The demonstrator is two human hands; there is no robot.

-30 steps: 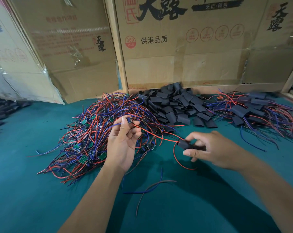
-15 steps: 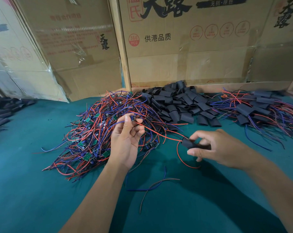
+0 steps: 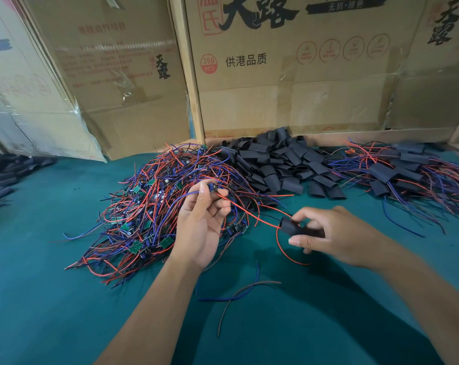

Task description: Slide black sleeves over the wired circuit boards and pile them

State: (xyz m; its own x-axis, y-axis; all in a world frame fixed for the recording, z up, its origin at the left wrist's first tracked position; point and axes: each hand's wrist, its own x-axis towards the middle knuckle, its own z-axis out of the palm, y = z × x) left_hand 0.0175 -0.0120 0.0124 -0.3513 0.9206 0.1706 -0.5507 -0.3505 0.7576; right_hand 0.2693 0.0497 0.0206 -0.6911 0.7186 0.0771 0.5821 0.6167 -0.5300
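Observation:
My left hand (image 3: 200, 222) pinches a small wired circuit board (image 3: 212, 187) above a tangled heap of red and blue wired boards (image 3: 149, 206). A red wire (image 3: 252, 216) runs from that board into a black sleeve (image 3: 291, 227), which my right hand (image 3: 328, 233) pinches between thumb and fingers. Loose black sleeves (image 3: 281, 162) lie heaped against the cardboard at the back. On the right sits a pile of sleeved boards (image 3: 397, 172) with wires trailing out.
Cardboard boxes (image 3: 302, 75) wall off the back of the green table (image 3: 52, 299). More black sleeves (image 3: 4, 175) lie at the far left edge. Loose blue and brown wires (image 3: 239, 293) rest on the table between my forearms.
Both hands hold the same things; the red wire is threaded through the sleeve much as before. The view has shifted slightly, and the hands barely moved.

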